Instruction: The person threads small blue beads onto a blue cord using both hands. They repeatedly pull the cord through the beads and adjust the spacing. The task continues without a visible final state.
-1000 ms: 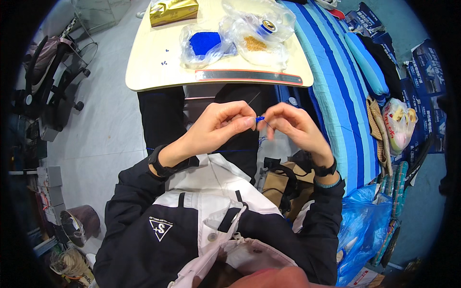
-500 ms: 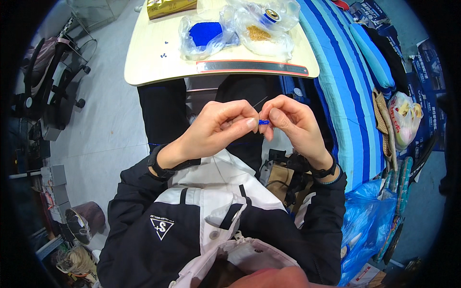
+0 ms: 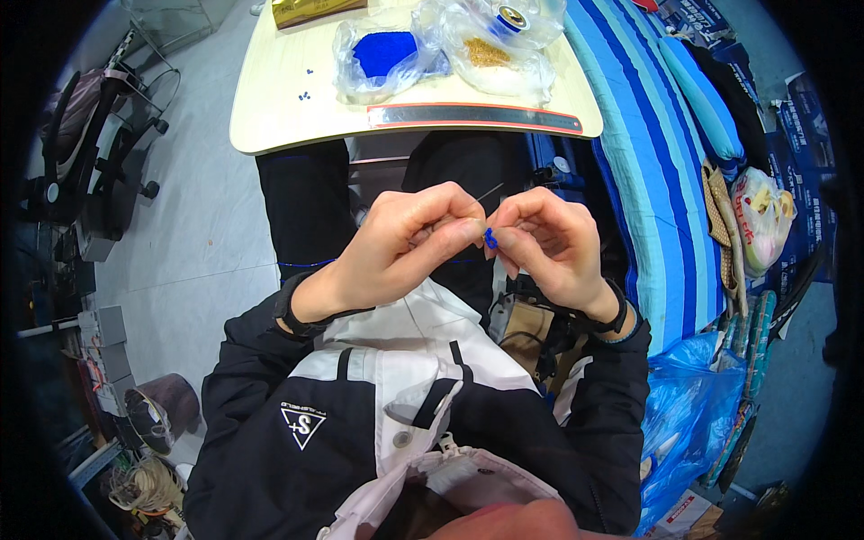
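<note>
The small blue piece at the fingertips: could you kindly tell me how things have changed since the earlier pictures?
The right hand has brought its thumb in beside the small blue piece, which lay crosswise and now slants downward. The view has shifted, so the table appears higher. The left hand stays pinched at the piece; the red-edged strip lies as before.

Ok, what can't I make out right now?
Head view, blue piece: too small to count its beads.
Head view, needle: lower end hidden behind the left hand.
Head view, blue bits: too small to tell their shape.
Head view, gold box: cut off by the top edge.
</note>
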The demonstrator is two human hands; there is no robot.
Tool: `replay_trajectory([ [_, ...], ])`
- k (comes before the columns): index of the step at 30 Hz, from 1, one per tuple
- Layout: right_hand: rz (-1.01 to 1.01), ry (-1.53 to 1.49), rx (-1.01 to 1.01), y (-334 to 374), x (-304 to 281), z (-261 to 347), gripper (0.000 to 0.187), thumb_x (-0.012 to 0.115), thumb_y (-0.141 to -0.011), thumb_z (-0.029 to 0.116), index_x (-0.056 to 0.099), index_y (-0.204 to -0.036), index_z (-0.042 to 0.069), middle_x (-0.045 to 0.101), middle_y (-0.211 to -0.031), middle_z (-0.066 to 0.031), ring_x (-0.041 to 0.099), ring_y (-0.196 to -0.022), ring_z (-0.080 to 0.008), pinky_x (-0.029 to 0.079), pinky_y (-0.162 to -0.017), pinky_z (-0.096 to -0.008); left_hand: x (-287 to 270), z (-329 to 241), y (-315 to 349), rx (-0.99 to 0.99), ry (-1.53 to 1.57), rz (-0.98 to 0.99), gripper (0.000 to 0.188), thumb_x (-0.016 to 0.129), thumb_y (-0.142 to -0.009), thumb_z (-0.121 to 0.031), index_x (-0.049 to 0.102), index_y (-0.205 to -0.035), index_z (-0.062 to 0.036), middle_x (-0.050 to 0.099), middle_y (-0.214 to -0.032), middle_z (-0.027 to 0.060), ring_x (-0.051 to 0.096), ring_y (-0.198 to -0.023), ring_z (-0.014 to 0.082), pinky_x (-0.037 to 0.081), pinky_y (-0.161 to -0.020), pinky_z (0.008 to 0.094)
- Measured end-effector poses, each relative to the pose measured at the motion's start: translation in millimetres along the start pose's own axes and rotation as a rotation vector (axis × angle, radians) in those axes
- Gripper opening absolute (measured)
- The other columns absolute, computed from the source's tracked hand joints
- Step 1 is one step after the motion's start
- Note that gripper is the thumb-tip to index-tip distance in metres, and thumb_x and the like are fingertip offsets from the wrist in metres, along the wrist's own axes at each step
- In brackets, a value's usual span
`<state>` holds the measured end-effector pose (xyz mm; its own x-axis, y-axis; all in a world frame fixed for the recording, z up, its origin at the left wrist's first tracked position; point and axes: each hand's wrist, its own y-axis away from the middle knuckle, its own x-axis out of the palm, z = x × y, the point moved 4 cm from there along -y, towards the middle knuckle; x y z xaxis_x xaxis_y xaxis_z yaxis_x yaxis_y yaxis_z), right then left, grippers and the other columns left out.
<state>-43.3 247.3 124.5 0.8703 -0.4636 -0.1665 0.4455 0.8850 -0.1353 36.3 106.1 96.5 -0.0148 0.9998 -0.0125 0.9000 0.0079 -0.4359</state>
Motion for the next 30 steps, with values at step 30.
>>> replay_trajectory([
  [30, 0.209, -0.76, 0.231, 0.4, 6.1, -30.8, 0.012, 0.055, -0.089, 0.006, 0.053, -0.097, -0.002, 0.049, -0.07, -0.0005, 0.042, -0.059, -0.0047, 0.033, -0.054, -0.0194, -0.4, 11.4, -3.0, -0.269, 0.526, 0.32, 0.014, 0.061, -0.09, -0.013, 0.061, -0.093, 0.0003, 0.061, -0.081, 0.0003, 0.052, -0.069, 0.0011, 0.042, -0.062, 0.0147],
])
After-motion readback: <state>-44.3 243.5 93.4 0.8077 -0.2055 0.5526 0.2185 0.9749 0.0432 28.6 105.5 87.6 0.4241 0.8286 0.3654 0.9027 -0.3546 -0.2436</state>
